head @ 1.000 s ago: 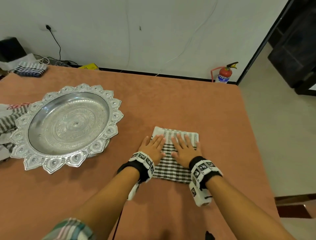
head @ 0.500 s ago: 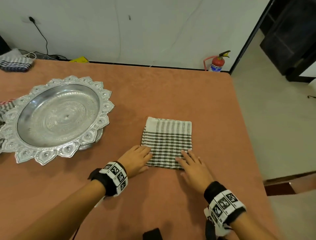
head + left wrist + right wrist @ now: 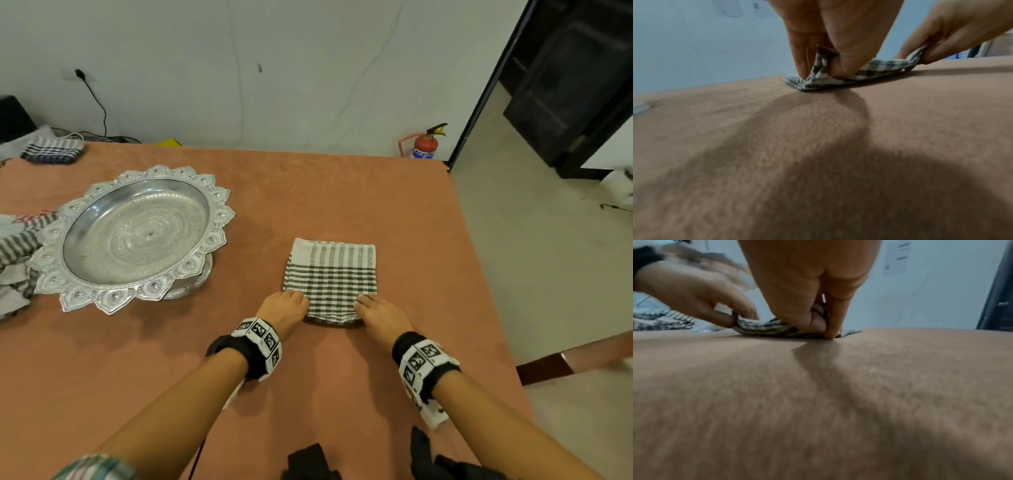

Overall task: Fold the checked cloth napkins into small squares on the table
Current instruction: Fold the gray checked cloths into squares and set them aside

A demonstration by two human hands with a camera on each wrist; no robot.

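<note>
A folded black-and-white checked napkin (image 3: 330,279) lies on the brown table (image 3: 342,192), right of centre. My left hand (image 3: 286,306) pinches its near left corner (image 3: 819,68) between thumb and fingers. My right hand (image 3: 380,310) pinches the near right corner (image 3: 818,311) the same way. The near edge is lifted slightly off the table between both hands (image 3: 879,68). The far edge with its white band lies flat.
A large ornate silver tray (image 3: 133,236) stands at the left. Crumpled striped cloths (image 3: 15,253) lie past its left rim, and a folded dark striped cloth (image 3: 51,150) sits at the far left corner. The table's right edge (image 3: 479,274) is close to the napkin.
Both hands slid from flat on top of the napkin back to its near edge. They now pinch the two near corners and have raised that edge a little.
</note>
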